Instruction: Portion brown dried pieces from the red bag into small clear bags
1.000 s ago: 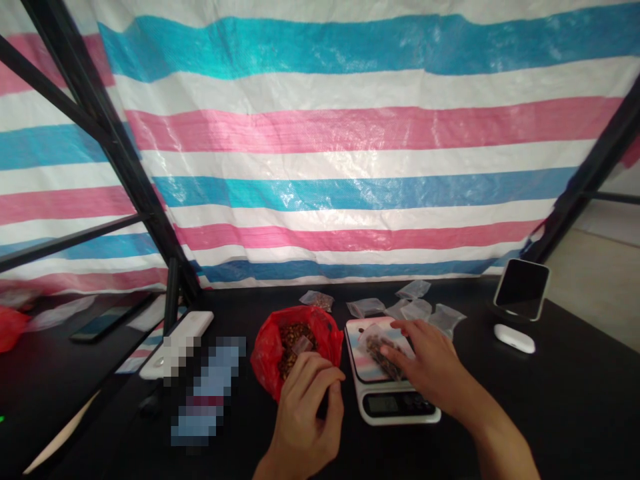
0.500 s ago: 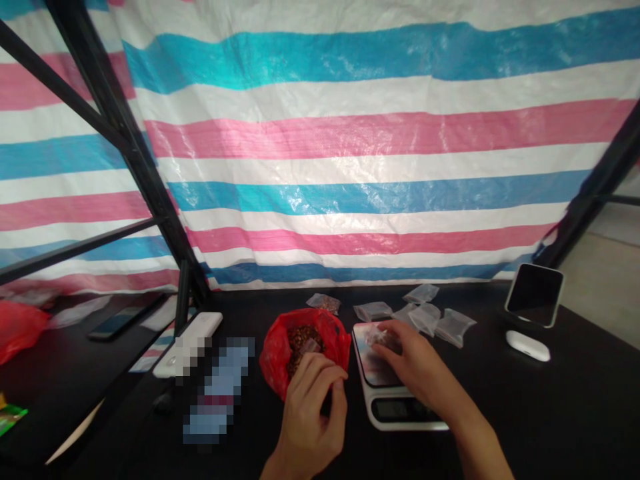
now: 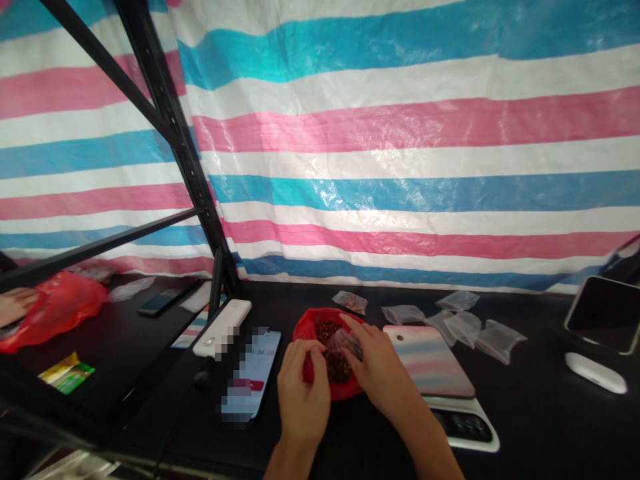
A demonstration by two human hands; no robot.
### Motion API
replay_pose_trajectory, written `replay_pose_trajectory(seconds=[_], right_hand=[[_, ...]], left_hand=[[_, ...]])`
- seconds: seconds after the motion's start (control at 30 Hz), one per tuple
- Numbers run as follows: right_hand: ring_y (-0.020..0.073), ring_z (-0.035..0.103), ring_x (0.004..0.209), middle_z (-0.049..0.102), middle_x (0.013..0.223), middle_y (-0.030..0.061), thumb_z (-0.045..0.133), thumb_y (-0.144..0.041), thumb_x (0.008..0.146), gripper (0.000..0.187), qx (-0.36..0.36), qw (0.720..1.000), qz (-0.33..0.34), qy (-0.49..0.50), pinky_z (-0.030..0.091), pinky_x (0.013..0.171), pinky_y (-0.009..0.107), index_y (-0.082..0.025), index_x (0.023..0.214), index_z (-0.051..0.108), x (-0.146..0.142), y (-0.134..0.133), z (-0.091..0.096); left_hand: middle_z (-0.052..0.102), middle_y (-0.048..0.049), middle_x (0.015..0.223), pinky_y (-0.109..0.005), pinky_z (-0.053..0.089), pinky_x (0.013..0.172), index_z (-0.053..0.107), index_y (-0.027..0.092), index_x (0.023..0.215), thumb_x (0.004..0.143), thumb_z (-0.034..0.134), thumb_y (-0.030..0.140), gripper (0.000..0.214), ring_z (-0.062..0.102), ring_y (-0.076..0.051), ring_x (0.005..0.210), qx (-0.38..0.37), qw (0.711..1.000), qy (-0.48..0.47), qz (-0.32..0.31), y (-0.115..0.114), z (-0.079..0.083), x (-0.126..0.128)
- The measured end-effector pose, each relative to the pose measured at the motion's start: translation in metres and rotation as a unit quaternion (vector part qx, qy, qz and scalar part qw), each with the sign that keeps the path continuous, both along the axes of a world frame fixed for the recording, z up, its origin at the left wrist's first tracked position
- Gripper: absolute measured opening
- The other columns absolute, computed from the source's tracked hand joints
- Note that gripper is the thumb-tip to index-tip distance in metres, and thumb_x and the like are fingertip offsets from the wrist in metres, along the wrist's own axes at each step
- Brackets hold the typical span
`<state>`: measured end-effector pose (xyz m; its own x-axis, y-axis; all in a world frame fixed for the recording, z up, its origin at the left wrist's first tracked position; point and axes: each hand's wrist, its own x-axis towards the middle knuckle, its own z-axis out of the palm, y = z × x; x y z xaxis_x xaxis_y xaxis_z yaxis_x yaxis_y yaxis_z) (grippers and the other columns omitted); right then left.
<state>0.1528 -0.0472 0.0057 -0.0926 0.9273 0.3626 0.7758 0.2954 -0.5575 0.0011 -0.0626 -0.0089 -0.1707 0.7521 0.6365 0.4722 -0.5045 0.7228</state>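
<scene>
A striped tarp [image 3: 400, 133] hangs as a backdrop behind a black frame [image 3: 170, 133] and closes off the far edge of the dark desk [image 3: 540, 427]. A scale [image 3: 430, 363] sits just right of centre with its display turned toward the person. Its plate is bare except for one brown speck, and it mirrors the tarp's stripes. Touching its left side is a red bag [image 3: 327, 353] of brown seeds, its mouth rolled wide, which looks meant to keep the contents within easy reach. The left hand [image 3: 303, 393] has its fingers curled narrow on the bag's near rim, apparently to steady it. The right hand [image 3: 380, 373] pinches a small clear pouch [image 3: 345, 341] directly over the seeds, where anything spilled would likely drop back into the bag. Flat empty pouches [image 3: 470, 327] lie loose behind the scale, close to the right hand. One filled pouch [image 3: 350, 302] lies apart, behind the bag. A phone [image 3: 250, 373] lies face up left of the bag beside a white power bank [image 3: 223, 327]. At the far left, another person's hand [image 3: 15, 303] rests against a second red bag [image 3: 55, 307].
</scene>
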Motion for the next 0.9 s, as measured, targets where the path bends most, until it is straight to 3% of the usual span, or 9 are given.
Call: replay_pose_trajectory(seconds=[0.3, 0.43, 0.7, 0.9], right_hand=[[0.0268, 0.066, 0.105, 0.073, 0.119, 0.0086, 0.055, -0.020, 0.087, 0.046, 0.014, 0.998, 0.017, 0.066, 0.049, 0.100, 0.046, -0.023, 0.133, 0.063, 0.012, 0.004, 0.010], [0.0265, 0.067, 0.103, 0.073, 0.118, 0.0084, 0.057, -0.026, 0.089, 0.042, 0.004, 0.996, 0.013, 0.085, 0.051, 0.097, 0.045, -0.025, 0.130, 0.064, 0.017, 0.001, 0.014], [0.0282, 0.067, 0.108, 0.074, 0.120, 0.0085, 0.055, -0.021, 0.090, 0.041, 0.021, 1.000, 0.010, 0.017, 0.050, 0.098, 0.049, -0.026, 0.129, 0.066, 0.014, -0.007, 0.009], [0.0257, 0.068, 0.110, 0.073, 0.123, 0.0069, 0.056, -0.022, 0.090, 0.039, 0.048, 0.996, 0.009, 0.075, 0.049, 0.103, 0.046, -0.026, 0.127, 0.067, 0.030, -0.009, 0.012]], left_hand=[[0.063, -0.0005, 0.080, -0.027, 0.047, 0.070, 0.062, 0.022, 0.083, 0.100, 0.046, 0.024, 0.024, 0.060, -0.016, 0.077, -0.020, 1.000, -0.016, 0.007, -0.003, 0.003, -0.013], [0.064, -0.0012, 0.081, -0.029, 0.048, 0.072, 0.062, 0.022, 0.083, 0.100, 0.046, 0.025, 0.023, 0.061, -0.017, 0.078, -0.021, 1.000, -0.011, 0.003, -0.002, 0.004, -0.007], [0.067, -0.0018, 0.081, -0.030, 0.051, 0.074, 0.063, 0.022, 0.082, 0.099, 0.046, 0.024, 0.024, 0.063, -0.018, 0.079, -0.005, 1.000, -0.010, 0.016, 0.000, 0.007, 0.013], [0.067, -0.0019, 0.079, -0.030, 0.051, 0.073, 0.064, 0.022, 0.081, 0.098, 0.048, 0.024, 0.024, 0.064, -0.018, 0.078, 0.009, 1.000, 0.004, 0.020, 0.002, 0.005, 0.018]])
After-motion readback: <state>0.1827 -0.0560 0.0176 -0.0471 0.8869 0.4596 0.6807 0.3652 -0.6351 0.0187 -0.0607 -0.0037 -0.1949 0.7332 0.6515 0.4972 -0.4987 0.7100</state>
